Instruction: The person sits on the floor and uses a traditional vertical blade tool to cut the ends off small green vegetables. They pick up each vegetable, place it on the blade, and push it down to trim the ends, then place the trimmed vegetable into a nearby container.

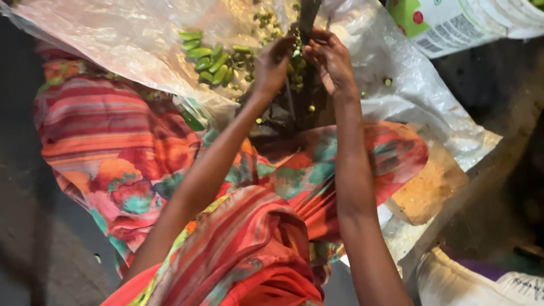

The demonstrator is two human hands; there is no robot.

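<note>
Two bare arms are seen from above, stretched forward over a lap covered in bright striped and flowered cloth point(170, 164) of red, orange and teal. The left hand point(272, 65) and the right hand point(331, 59) are raised side by side toward twelve o'clock, just above the centre of the view, with the fingertips nearly meeting.

The left hand is curled, its fingers bent inward and pinched around something small and green; exactly what is gripped cannot be made out. The right hand is also partly closed, its fingers point(320, 39) drawn together at the top, touching a dark upright blade or stem point(309, 17) and a cluster of small green bits point(296, 54) held between the two hands. Whether the right hand has a firm hold on anything cannot be told.

At about eleven o'clock from the hands, a heap of small green pods point(212, 56) is laid on a clear plastic sheet point(113, 34), which is spread across the top of the view and down toward three o'clock. A few loose green pieces point(387, 81) are scattered on the sheet at three o'clock from the right hand.

At four o'clock, a flat brown board point(428, 190) is partly tucked under the cloth. A white printed sack point(453, 20) is seen at one o'clock, and another white sack point(453, 283) at five o'clock. Dark ground point(34, 255) is visible at eight o'clock.
</note>
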